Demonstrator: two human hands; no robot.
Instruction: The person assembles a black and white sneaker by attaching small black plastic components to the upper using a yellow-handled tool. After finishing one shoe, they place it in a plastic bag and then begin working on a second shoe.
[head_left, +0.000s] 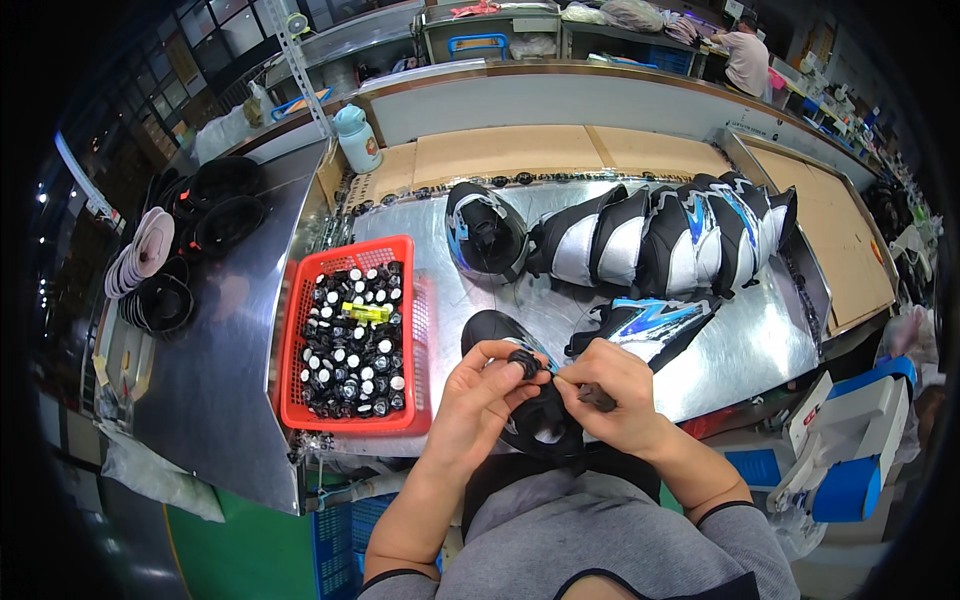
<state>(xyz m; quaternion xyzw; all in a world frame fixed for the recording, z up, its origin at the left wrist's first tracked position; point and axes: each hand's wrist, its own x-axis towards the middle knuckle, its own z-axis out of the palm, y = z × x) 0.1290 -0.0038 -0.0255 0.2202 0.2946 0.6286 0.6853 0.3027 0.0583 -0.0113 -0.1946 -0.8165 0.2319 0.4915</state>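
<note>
My left hand (491, 390) pinches a small round black dial part (525, 363) between thumb and fingers. In my right hand (611, 390) is a tool with a dark handle (596, 397), its thin tip pointing toward the dial; the exact tool is hard to make out. Beneath both hands lies a black shoe upper (544, 427) with some blue, partly covered by them. Left of my hands, a red plastic basket (410, 330) holds many similar black parts, several with white round faces (385, 346). A yellow transparent object (366, 312) rests on top of them.
Black, silver and blue shoe uppers (615, 240) stand in an overlapping row on the metal table (757, 345), others nearby. A light-blue bottle (358, 139) is at the back left. Black pieces and pale insole-shaped pieces (142, 251) sit leftward. Another person (746, 60) works far off.
</note>
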